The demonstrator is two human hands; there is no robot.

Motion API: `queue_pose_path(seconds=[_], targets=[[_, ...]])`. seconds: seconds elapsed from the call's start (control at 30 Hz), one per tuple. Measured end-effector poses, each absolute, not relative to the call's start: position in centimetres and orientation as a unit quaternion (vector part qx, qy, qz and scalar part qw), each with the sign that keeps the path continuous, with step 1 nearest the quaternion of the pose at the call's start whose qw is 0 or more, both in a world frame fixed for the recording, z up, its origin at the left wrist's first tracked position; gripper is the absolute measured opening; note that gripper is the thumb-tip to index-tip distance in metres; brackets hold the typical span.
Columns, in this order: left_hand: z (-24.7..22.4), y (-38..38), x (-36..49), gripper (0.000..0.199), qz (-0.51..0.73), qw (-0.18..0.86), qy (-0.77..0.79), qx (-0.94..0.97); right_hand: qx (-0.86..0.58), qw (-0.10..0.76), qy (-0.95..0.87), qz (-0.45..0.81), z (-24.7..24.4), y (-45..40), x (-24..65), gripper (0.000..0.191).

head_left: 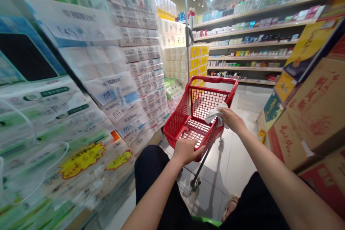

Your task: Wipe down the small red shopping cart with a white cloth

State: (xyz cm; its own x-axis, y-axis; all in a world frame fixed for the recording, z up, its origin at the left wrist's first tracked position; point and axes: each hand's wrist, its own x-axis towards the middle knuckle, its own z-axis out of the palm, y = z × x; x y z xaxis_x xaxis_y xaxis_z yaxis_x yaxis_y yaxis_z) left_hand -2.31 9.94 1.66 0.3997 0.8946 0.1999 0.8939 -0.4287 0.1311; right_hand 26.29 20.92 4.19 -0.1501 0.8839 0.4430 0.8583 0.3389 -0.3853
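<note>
A red plastic shopping cart with lattice walls stands on the tiled floor in front of me, its handle bar at the far end. My left hand is closed over the near rim of the basket. On the right side rim, my right hand holds a white cloth, which lies against the rim and hangs partly inside the basket. The fingertips of my right hand are partly hidden by the cloth.
Stacked tissue packs rise on the left. Cardboard boxes line the right side. Shelves of small goods stand at the back. A metal post with a handle is behind the cart. My legs flank the near side.
</note>
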Motion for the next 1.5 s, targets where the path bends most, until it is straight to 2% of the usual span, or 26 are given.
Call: queue_pose_path(seconds=[0.27,0.5,0.7,1.0,1.17,1.37,1.5], targets=[[1.9,8.2,-4.1,0.073,0.117,-0.014,0.550,0.827,-0.550,0.327,-0.769,-0.009,5.4,22.4,29.4,0.034],[1.6,7.2,-4.6,0.056,0.147,-0.020,0.541,0.828,-0.544,0.380,-0.747,-0.036,4.7,22.0,28.2,0.032],[1.3,7.6,-4.2,0.046,0.183,-0.021,0.530,0.827,-0.520,0.396,-0.754,-0.056,1.7,15.6,21.4,0.029],[1.0,7.6,-3.1,0.056,0.147,-0.053,0.536,0.830,-0.411,0.366,-0.833,-0.054,0.8,6.5,14.9,0.022],[0.9,7.1,-3.1,0.057,0.163,-0.031,0.507,0.846,-0.424,0.325,-0.844,-0.051,1.4,9.7,18.5,0.026],[1.0,6.9,-2.7,0.043,0.187,0.004,0.464,0.866,-0.517,0.351,-0.780,0.025,3.1,16.6,24.1,0.031],[0.7,7.2,-2.1,0.043,0.200,-0.010,0.478,0.855,-0.527,0.392,-0.754,0.021,2.4,16.6,23.2,0.032]])
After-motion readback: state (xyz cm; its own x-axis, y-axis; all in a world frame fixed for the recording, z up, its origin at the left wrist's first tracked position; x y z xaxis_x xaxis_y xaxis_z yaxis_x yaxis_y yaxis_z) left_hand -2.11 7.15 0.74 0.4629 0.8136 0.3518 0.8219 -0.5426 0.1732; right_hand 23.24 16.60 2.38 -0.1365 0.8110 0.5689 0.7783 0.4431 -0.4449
